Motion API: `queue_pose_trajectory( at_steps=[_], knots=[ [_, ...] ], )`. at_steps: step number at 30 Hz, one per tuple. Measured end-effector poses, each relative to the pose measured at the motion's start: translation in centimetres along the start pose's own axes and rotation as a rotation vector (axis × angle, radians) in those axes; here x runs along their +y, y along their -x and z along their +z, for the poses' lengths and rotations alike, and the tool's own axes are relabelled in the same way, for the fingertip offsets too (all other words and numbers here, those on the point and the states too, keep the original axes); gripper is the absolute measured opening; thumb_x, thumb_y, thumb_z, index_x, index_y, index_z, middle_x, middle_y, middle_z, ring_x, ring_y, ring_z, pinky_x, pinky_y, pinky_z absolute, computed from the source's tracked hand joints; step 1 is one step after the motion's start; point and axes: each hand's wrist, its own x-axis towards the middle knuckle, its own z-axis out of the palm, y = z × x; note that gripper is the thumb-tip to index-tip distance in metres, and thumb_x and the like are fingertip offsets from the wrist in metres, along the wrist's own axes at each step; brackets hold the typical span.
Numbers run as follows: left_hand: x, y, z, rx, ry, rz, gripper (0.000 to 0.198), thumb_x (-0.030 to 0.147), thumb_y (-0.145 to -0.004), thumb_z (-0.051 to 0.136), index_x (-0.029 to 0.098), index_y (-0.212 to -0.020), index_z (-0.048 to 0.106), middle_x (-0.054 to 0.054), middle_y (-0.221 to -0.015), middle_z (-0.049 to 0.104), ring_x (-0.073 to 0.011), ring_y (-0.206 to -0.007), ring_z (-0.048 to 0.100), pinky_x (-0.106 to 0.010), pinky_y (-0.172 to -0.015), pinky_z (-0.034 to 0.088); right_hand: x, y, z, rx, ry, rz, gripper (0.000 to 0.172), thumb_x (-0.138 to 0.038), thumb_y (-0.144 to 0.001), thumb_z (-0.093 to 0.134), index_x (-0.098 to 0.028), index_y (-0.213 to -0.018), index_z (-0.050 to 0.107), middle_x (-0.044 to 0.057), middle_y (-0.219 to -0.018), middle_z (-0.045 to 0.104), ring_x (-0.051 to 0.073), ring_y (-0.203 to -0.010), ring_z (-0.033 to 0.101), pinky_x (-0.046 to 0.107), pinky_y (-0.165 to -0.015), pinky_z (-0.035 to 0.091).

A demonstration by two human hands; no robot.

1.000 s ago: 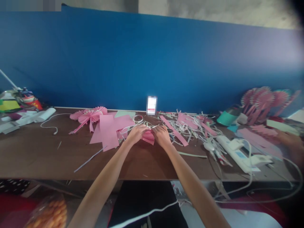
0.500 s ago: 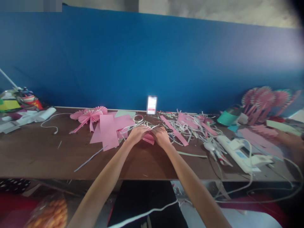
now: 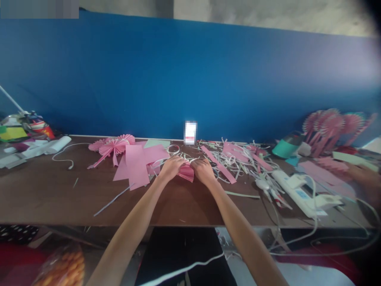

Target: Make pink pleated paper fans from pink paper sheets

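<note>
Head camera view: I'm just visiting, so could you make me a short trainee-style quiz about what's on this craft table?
1. True or false: the left hand and the right hand both hold the pleated pink paper.
2. What lies on the table to the right of the hands? A) white power strip B) laptop C) mug
3. Fill in: the panel behind the table is coloured ____.
Key: 1 true; 2 A; 3 blue.

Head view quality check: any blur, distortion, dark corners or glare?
Head view: fairly sharp at centre, around left hand, right hand and pleated pink paper; right edge smears the pink fans; top-right corner vignetted dark; table edge bows; soft light, no glare.
</note>
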Motion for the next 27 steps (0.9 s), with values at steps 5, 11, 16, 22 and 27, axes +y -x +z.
queue_pose_trajectory(
  at_steps=[5,11,16,22,27],
  knots=[
    [-0.7,0.2,-0.8,0.067,0.004,-0.077,0.019,0.019,-0.091,0.05,0.021,-0.095,0.068,-0.005,-0.091,0.068,-0.0192,-0.092,0.058,-0.032,-0.086,0.043,0.8,0.3,-0.5,0.029,0.014,0.057,0.018,-0.017,-0.093,0.045,-0.02,-0.098,0.062,0.007,-0.089,0.069,0.021,-0.091,0.057,0.032,-0.082,0.029],
    [-1.8,0.5,-1.1,0.058,0.05,-0.139,0.019,0.027,-0.09,0.053,0.021,-0.092,0.07,-0.005,-0.088,0.069,-0.0188,-0.084,0.061,-0.03,-0.077,0.046,1.7,1.0,-0.5,0.086,-0.086,0.159,0.021,-0.024,-0.097,0.04,-0.021,-0.094,0.061,0.005,-0.088,0.068,0.02,-0.084,0.059,0.028,-0.071,0.032],
    [-2.0,0.7,-1.3,0.044,0.043,-0.153,0.022,0.024,-0.091,0.05,0.021,-0.101,0.069,-0.006,-0.096,0.07,-0.0196,-0.091,0.062,-0.034,-0.085,0.046,2.2,1.4,-0.2,0.084,-0.174,0.219,0.026,-0.03,-0.098,0.037,-0.022,-0.089,0.061,0.003,-0.081,0.067,0.018,-0.074,0.06,0.026,-0.06,0.03],
    [0.5,0.0,-0.9,-0.007,-0.07,-0.023,0.026,0.021,-0.09,0.052,0.023,-0.113,0.063,-0.009,-0.104,0.068,-0.0239,-0.109,0.056,-0.042,-0.099,0.035,1.7,1.2,0.0,0.064,-0.341,0.179,0.028,-0.033,-0.098,0.036,-0.022,-0.086,0.06,0.003,-0.079,0.066,0.017,-0.073,0.059,0.024,-0.062,0.034],
    [1.6,0.0,-0.1,-0.05,-0.102,-0.019,0.026,0.018,-0.092,0.047,0.02,-0.113,0.061,-0.009,-0.105,0.067,-0.0221,-0.101,0.06,-0.034,-0.09,0.042,1.2,1.0,-0.5,0.092,-0.525,0.153,0.026,-0.036,-0.097,0.039,-0.022,-0.091,0.06,0.003,-0.08,0.065,0.017,-0.073,0.059,0.024,-0.068,0.039]
  ],
)
